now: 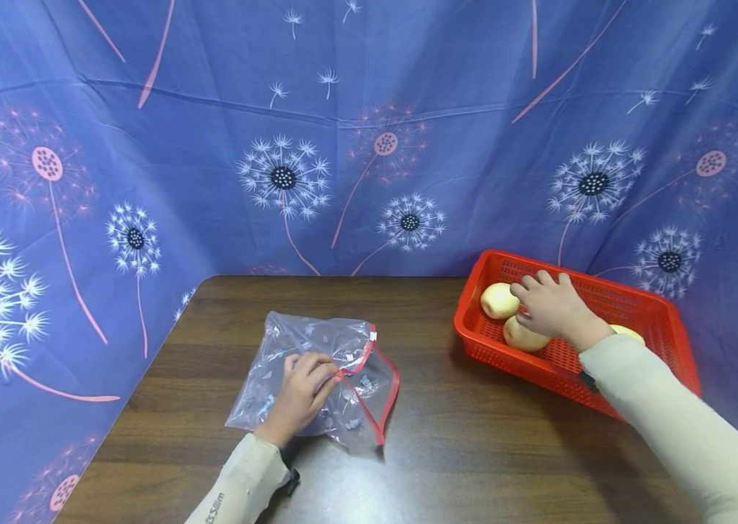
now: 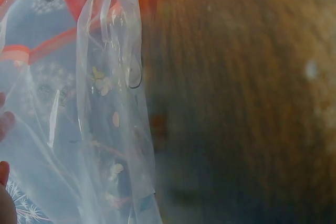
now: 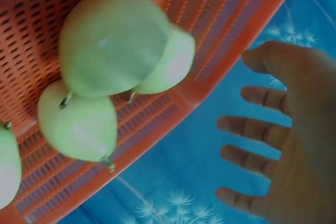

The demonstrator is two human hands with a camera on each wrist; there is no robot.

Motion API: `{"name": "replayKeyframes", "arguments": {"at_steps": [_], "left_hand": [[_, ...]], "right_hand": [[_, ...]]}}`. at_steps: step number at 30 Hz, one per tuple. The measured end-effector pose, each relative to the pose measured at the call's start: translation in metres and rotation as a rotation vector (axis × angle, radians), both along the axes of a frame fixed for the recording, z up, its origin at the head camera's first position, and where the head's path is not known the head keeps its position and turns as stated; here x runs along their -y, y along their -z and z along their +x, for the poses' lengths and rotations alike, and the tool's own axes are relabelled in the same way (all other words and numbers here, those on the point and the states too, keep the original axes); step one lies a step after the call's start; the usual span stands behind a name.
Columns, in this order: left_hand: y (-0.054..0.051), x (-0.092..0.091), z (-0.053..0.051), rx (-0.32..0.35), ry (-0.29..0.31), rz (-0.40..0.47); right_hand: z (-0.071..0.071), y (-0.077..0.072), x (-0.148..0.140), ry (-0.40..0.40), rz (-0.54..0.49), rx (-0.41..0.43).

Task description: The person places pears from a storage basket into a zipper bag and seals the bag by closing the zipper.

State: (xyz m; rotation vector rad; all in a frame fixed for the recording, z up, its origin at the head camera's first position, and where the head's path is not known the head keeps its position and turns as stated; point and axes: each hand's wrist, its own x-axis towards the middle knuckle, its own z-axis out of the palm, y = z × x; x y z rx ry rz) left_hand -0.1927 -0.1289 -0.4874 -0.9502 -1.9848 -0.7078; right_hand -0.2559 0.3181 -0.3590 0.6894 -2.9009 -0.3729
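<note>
Pears (image 1: 498, 300) lay in the red basket (image 1: 513, 362) by the bench's (image 1: 447, 466) far-right corner, beneath the right hand's (image 1: 552, 309) spread fingers; the left hand's (image 1: 303, 389) pinched the zip bag (image 1: 277, 349) near its mouth. Gently cupping one pear seemed wisest.

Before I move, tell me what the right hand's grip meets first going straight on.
Probably the leftmost rounded pale-yellow fruit in the red perforated plastic basket; how high the right hand hangs is unclear.
</note>
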Motion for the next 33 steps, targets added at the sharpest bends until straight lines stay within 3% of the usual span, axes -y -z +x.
{"name": "replayKeyframes", "arguments": {"at_steps": [13,33], "left_hand": [[0.000,0.001,0.000,0.010,0.008,-0.011],[0.003,-0.001,0.001,0.006,0.007,-0.014]], "right_hand": [[-0.013,0.007,-0.025,0.010,0.032,0.159],[-0.021,0.026,-0.042,-0.027,0.027,0.201]]}}
